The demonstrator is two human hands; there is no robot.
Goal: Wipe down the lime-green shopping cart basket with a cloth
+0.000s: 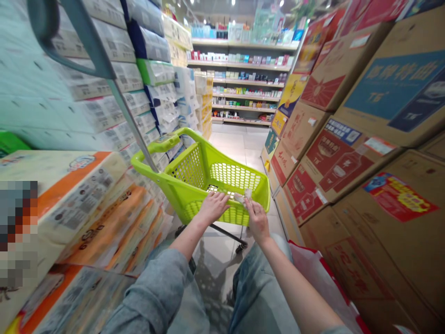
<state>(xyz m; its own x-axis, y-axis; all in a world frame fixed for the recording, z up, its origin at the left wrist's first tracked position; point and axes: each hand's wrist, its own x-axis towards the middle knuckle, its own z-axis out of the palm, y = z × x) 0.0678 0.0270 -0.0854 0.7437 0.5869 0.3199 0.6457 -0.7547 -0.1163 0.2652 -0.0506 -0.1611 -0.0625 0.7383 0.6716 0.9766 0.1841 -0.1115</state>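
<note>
In front of my knees stands a lime-green plastic shopping cart [205, 190] with perforated walls and a grey handle bar. My left hand [213, 205] lies over the near rim of its basket, palm down, with the fingers stretched out and nothing visible in them. To the right, my right hand [256, 217] is closed in a pinch on a crumpled whitish tissue [247, 194], held above the same rim. A small pale piece at the tissue's left side reaches toward my left fingertips; whether they touch it I cannot tell.
Wrapped tissue packs [100, 222] are stacked on the left. Printed cardboard cartons [347, 162] form a wall on the right, with a red-edged white bag [316, 273] beside my leg. Shelves of small boxed goods [243, 79] stand beyond the tiled floor [232, 139].
</note>
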